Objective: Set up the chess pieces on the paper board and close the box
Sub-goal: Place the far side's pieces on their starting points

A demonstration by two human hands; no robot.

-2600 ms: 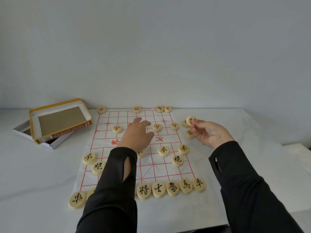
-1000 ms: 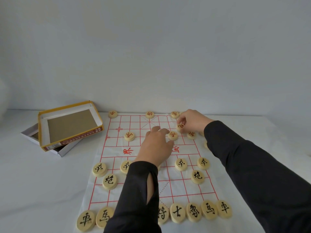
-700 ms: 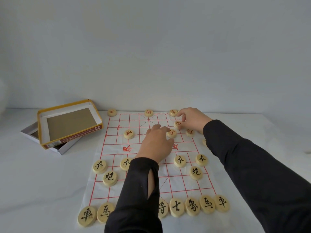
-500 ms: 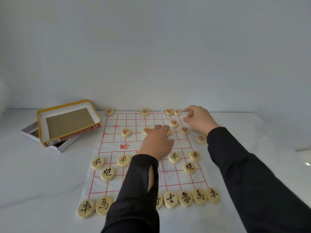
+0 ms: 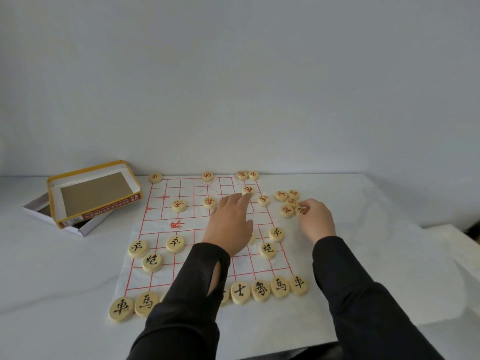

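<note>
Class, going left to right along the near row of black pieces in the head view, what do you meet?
Left chariot → left horse → sleeve → advisor → elephant → right horse → right chariot. Pieces half hidden by the sleeve are left out.

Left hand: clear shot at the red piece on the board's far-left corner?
Probably yes. The left hand is mid-board; between it and the corner piece lies bare paper board, with one red soldier just beside the path.
</note>
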